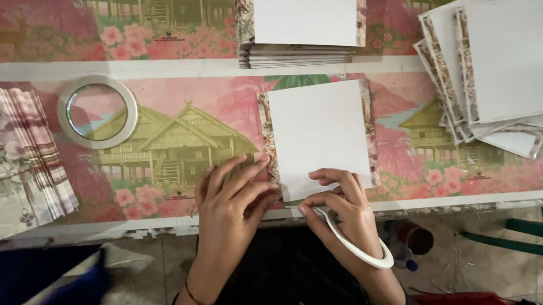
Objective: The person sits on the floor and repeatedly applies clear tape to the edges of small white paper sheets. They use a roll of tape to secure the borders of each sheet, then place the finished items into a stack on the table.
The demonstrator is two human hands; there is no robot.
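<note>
A white square card [319, 136] with patterned side flaps lies on the table in front of me. My left hand [230, 203] rests flat at the card's lower left corner, fingers spread and pressing its edge. At the card's bottom edge, my right hand [342, 205] pinches the end of a thin white tape strip. A slim white tape roll [361, 245] hangs around the right wrist.
A larger white tape roll [97, 112] lies at left. A stack of patterned sheets [11, 158] fans out at far left. A pile of cards [304, 23] sits at the top middle, another pile [501, 66] at right. The table edge [162, 225] runs below my hands.
</note>
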